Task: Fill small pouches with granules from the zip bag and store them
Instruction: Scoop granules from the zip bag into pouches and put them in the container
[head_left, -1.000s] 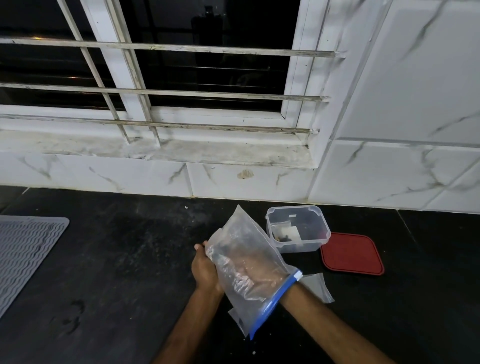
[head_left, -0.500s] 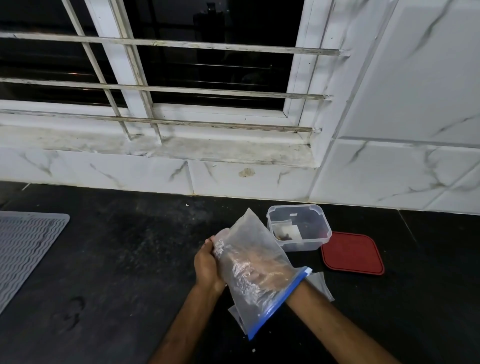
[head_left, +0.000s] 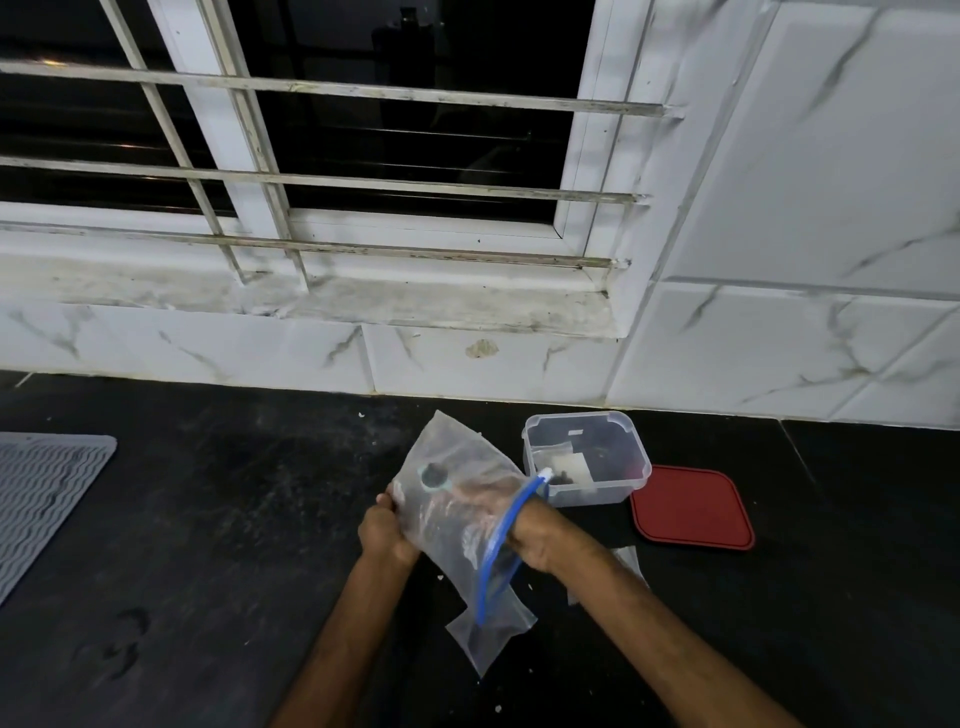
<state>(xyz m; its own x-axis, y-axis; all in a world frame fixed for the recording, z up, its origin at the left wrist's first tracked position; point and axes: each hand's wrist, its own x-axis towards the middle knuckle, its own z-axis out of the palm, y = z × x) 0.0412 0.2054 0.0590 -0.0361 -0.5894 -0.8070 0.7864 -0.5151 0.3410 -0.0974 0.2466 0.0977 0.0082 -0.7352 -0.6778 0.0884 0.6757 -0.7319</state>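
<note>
A clear zip bag (head_left: 451, 499) with a blue zip strip is held above the black counter. My left hand (head_left: 384, 535) grips its left side. My right hand (head_left: 524, 530) reaches into the bag's mouth, its fingers seen dimly through the plastic; what they hold I cannot tell. Dark granules show inside the bag. A small clear pouch (head_left: 493, 634) lies on the counter under the bag. Another small pouch (head_left: 631, 564) peeks out behind my right forearm. A clear plastic box (head_left: 587, 457) holding filled pouches stands just behind the bag.
The box's red lid (head_left: 691, 509) lies flat to its right. A grey ribbed mat (head_left: 41, 499) lies at the counter's left edge. A white marble-tiled wall and barred window run along the back. Small crumbs dot the black counter (head_left: 234, 519).
My right hand has drawn partly out of the bag, so the blue zip now sits at the wrist rather than the forearm. The bag has tilted more upright.
</note>
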